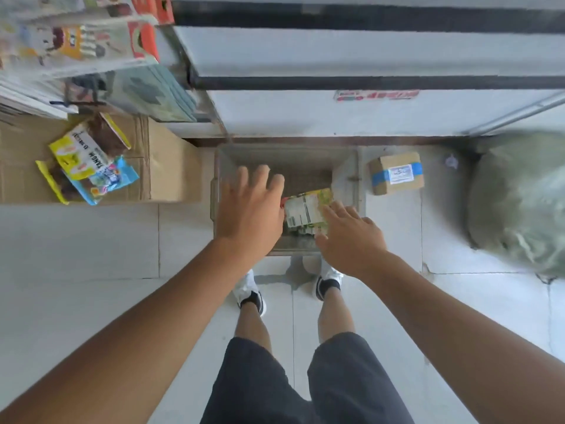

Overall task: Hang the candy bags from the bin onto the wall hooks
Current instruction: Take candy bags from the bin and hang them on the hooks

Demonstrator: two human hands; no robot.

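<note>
While both arms reach down over the grey bin [290, 156] on the floor, the left hand [250, 209] hovers with fingers spread, holding nothing. The right hand [351, 237] touches the right edge of the candy bag [305, 209] lying inside the bin; whether it grips cannot be told.

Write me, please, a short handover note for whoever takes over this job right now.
Left hand: open, fingers spread above the grey plastic bin, holding nothing.
Right hand: open, fingertips at the green-and-white candy bag lying in the bin, not yet gripping.
Elsewhere: yellow and blue candy bags lie on the brown cardboard box at left; colourful packets already hang upper left.
Left to do: grip the bag in the bin, lift it, hang it on a hook.
</note>
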